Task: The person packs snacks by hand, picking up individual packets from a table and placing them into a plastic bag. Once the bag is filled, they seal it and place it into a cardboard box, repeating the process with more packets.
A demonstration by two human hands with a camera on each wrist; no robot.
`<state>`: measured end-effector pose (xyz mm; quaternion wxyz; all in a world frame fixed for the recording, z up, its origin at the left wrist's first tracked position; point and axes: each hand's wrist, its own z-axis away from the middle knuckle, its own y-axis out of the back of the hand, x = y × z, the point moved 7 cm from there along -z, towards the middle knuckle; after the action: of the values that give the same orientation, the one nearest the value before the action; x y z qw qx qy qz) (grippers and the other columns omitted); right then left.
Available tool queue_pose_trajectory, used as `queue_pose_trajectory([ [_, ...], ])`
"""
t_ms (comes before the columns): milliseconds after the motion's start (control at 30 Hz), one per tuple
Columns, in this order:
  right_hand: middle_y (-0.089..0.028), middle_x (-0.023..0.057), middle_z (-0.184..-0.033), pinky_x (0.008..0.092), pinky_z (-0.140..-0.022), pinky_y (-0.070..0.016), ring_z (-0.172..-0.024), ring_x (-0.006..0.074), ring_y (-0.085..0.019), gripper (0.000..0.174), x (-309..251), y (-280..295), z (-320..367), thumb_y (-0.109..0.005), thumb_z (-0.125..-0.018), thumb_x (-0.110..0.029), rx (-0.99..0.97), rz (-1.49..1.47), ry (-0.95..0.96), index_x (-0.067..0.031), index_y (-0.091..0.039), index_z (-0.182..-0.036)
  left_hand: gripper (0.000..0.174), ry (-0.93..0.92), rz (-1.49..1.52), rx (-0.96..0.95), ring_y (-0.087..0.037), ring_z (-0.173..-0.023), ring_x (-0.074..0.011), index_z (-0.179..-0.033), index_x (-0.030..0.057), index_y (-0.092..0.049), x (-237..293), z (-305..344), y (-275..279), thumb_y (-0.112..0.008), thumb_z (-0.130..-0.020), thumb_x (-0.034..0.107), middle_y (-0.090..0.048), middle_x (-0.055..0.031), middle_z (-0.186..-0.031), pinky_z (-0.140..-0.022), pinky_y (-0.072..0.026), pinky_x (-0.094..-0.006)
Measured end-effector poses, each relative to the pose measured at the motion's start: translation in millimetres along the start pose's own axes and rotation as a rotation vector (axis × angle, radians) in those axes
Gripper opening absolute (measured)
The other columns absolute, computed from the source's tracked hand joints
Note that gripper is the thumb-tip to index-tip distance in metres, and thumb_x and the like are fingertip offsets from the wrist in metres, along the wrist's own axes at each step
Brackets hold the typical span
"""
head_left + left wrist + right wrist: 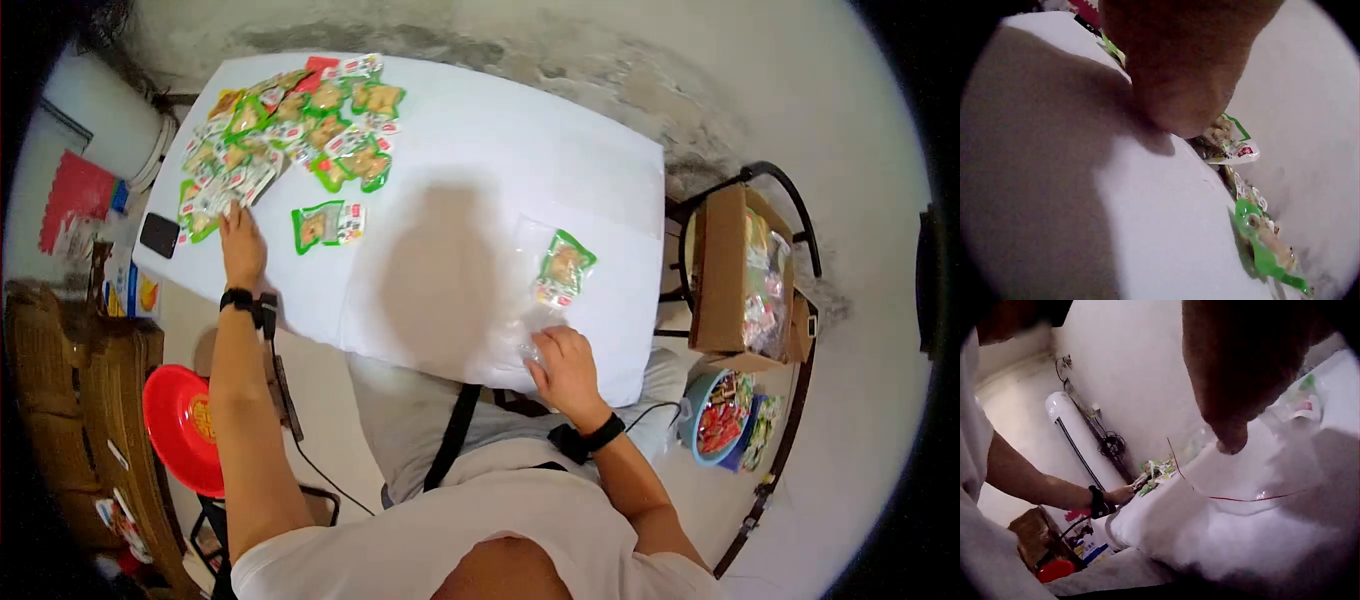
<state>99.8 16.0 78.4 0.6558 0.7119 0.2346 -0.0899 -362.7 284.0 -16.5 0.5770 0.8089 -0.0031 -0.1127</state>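
My left hand (242, 248) reaches to the near edge of a pile of green-and-white snack packets (235, 155), fingers extended with the tips right at a packet. In the left wrist view this hand (1185, 75) hides its own fingertips. My right hand (570, 370) pinches the near end of a clear plastic bag (525, 330) at the right of the table. The bag's red seal line (1247, 499) shows in the right wrist view. One green-edged packet (566, 265) overlaps the bag's far part. Another single packet (328, 226) lies right of the left hand.
The white-covered table (590, 150) stands against a wall. A black phone (160, 235) lies at its left edge. On the right are a cardboard box (720, 270) on a chair and a blue basin (690, 425) of packets. A red basin (175, 430) is at lower left.
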Motion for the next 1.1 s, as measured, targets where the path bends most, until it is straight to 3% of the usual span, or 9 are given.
queue_pose_trajectory([
  [200, -0.052, 0.0112, -0.086, 0.0401, -0.073, -0.0382, -0.087, 0.0292, -0.05, 0.028, 9, 7, 8, -0.057, -0.069, -0.004, 0.05, 0.051, 0.027, -0.0043, -0.056, -0.097, 0.037, 0.073, 0.053, -0.002, -0.035, -0.124, -0.0325, -0.119, -0.0057, -0.048, 10, 23, 51, -0.039, -0.084, 0.006, -0.041, -0.0233, -0.13, -0.107, -0.0238, -0.0403],
  [267, -0.051, 0.0117, -0.078, 0.0406, -0.069, -0.0374, -0.08, 0.0297, -0.049, 0.023, 18, -4, 7, -0.055, -0.066, -0.003, 0.015, 0.113, 0.025, -0.0048, -0.057, -0.089, 0.038, 0.588, 1.386, 0.047, -0.036, -0.123, -0.0321, -0.121, -0.0039, -0.046, 8, 35, 86, -0.039, -0.086, 0.006, -0.042, -0.0209, -0.13, -0.105, -0.0269, -0.0386],
  [333, -0.052, 0.0121, -0.077, 0.0424, -0.065, -0.0373, -0.076, 0.0312, -0.049, 0.025, 29, -9, 10, -0.055, -0.062, -0.001, 0.082, 0.082, 0.049, -0.0049, -0.057, -0.087, 0.043, 0.267, 0.629, 0.065, -0.035, -0.125, -0.0312, -0.129, -0.0032, -0.038, -18, 48, 74, -0.041, -0.087, 0.003, -0.037, -0.0183, -0.136, -0.107, -0.0236, -0.037],
  [400, -0.052, 0.011, -0.081, 0.0412, -0.068, -0.0376, -0.08, 0.0298, -0.05, 0.028, 28, 0, 10, -0.056, -0.062, -0.001, 0.135, 0.11, 0.069, -0.0061, -0.059, -0.09, 0.043, 0.134, 0.46, 0.165, -0.035, -0.125, -0.0284, -0.13, -0.0004, -0.039, -8, 64, 105, -0.041, -0.087, 0.004, -0.038, -0.0169, -0.135, -0.106, -0.0252, -0.0361],
  [600, -0.051, 0.0102, -0.083, 0.0392, -0.073, -0.0377, -0.084, 0.0284, -0.049, 0.022, 21, 10, 12, -0.055, -0.071, -0.001, 0.166, 0.145, 0.084, -0.0052, -0.058, -0.092, 0.045, 0.188, 0.821, 0.278, -0.039, -0.123, -0.0262, -0.129, 0.0017, -0.042, 7, 109, 151, -0.043, -0.084, 0.0, -0.042, -0.013, -0.132, -0.104, -0.0287, -0.0342],
  [667, -0.051, 0.0104, -0.085, 0.0395, -0.073, -0.0376, -0.085, 0.0284, -0.049, 0.022, 22, 10, 12, -0.056, -0.073, -0.002, 0.139, 0.145, 0.071, -0.0052, -0.058, -0.094, 0.041, 0.478, 1.488, 0.178, -0.039, -0.122, -0.0212, -0.13, 0.0033, -0.043, 19, 129, 141, -0.043, -0.089, 0.005, -0.042, -0.0091, -0.133, -0.103, -0.0307, -0.0325],
  [800, -0.051, 0.0109, -0.085, 0.0399, -0.074, -0.0375, -0.085, 0.0288, -0.049, 0.022, 28, 14, 16, -0.058, -0.073, -0.004, 0.152, 0.103, 0.056, -0.0047, -0.057, -0.095, 0.038, 0.573, 1.793, -0.029, -0.042, -0.119, -0.0171, -0.13, 0.0056, -0.044, 80, 145, 138, -0.042, -0.092, 0.01, -0.041, -0.0058, -0.134, -0.099, -0.0351, -0.0312],
  [933, -0.052, 0.0124, -0.091, 0.04, -0.077, -0.0381, -0.089, 0.0304, -0.049, 0.03, 19, 26, 20, -0.064, -0.07, -0.007, 0.169, 0.029, 0.071, -0.0043, -0.057, -0.099, 0.041, 0.321, 1.558, -0.157, -0.044, -0.116, -0.0166, -0.127, 0.0017, -0.045, 136, 137, 80, -0.049, -0.086, 0.006, -0.043, -0.0094, -0.131, -0.097, -0.0366, -0.0307],
  [1100, -0.053, 0.0142, -0.101, 0.0393, -0.081, -0.039, -0.095, 0.0322, -0.049, 0.035, 8, 41, 30, -0.067, -0.069, -0.01, 0.214, -0.074, 0.118, -0.0041, -0.057, -0.102, 0.07, 0.127, 0.725, -0.07, -0.032, -0.121, -0.0428, -0.125, 0.0005, -0.044, 193, 118, 103, -0.074, -0.065, 0.019, -0.034, -0.0293, -0.131, -0.102, -0.0297, -0.0446],
])
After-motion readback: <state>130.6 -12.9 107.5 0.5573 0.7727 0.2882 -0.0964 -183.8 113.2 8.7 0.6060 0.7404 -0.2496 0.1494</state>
